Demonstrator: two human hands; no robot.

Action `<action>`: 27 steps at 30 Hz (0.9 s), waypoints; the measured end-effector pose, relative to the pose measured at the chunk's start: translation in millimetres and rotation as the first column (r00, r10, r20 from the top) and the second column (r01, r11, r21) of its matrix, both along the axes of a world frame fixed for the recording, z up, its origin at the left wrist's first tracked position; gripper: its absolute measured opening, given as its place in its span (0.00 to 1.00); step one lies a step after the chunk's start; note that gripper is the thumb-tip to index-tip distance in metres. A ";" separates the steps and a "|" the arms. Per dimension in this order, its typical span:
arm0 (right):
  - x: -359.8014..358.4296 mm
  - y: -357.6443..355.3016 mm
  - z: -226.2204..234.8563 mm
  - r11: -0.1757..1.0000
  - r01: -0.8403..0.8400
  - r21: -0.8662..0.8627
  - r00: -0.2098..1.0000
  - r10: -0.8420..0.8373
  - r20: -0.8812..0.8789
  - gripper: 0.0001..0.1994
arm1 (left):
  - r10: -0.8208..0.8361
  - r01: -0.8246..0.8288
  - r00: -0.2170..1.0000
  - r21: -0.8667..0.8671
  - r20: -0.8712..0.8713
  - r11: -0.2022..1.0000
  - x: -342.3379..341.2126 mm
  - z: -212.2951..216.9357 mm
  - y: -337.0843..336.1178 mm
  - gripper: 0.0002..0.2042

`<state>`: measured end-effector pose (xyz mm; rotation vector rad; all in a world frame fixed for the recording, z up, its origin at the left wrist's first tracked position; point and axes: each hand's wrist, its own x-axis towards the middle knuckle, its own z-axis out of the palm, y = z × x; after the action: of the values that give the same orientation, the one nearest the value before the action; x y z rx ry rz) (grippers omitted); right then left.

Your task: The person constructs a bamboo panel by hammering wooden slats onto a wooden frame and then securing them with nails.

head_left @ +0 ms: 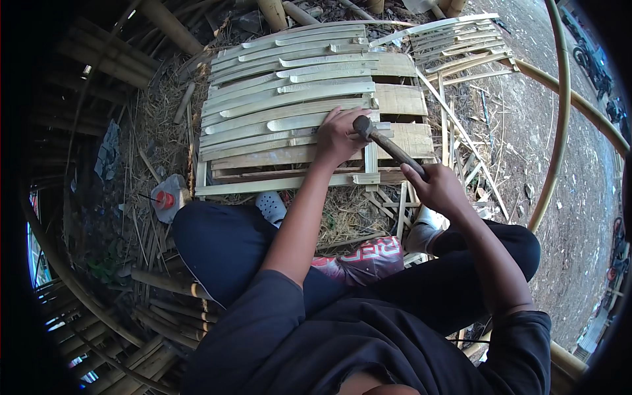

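On the straw-littered ground ahead of the seated person lies a panel of split bamboo slats [289, 108], fixed across wooden battens. Beyond it rests a second, smaller slat panel [461, 43]. Left hand [339, 137] presses down on the slats near the vertical batten [371, 158], its grip closed around something too small to tell. Right hand [438, 187] has its grip clenched on the hammer [385, 141], whose head hovers just beside the left fingers. Short, square taps would likely spare those fingers.
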<state>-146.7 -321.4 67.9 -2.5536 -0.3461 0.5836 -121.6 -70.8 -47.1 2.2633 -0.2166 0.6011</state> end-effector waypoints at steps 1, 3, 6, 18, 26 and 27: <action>0.6 0.8 -2.6 0.998 -0.019 -0.054 0.999 0.021 0.032 0.34 | 0.000 -0.001 0.999 0.007 0.036 1.000 1.4 -2.8 1.0 0.24; 0.7 0.6 2.6 0.998 -0.038 -0.057 0.999 0.038 -0.005 0.35 | -0.004 0.003 0.999 0.027 0.050 1.000 2.2 -7.9 3.8 0.28; -2.3 4.3 12.6 0.997 -0.058 0.047 0.998 0.058 0.008 0.35 | -0.019 0.019 1.000 0.026 0.002 0.999 4.5 -8.3 5.7 0.26; 6.5 -1.4 10.3 0.990 0.036 0.136 0.999 -0.034 -0.017 0.37 | -0.040 0.038 0.998 0.040 0.052 0.998 7.9 -12.1 5.3 0.06; 6.7 -4.0 11.6 0.998 0.017 0.065 0.999 -0.019 0.042 0.36 | -0.026 0.023 0.998 0.045 0.055 0.999 4.2 -7.5 2.3 0.07; 5.7 -2.2 13.3 0.998 0.016 0.066 0.999 -0.018 0.037 0.36 | -0.025 0.023 0.998 0.046 0.049 0.999 4.4 -8.2 3.7 0.07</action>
<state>-141.0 -323.6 81.2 -2.5044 -0.3504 0.5102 -117.2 -67.1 -55.4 2.2877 -0.2840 0.6467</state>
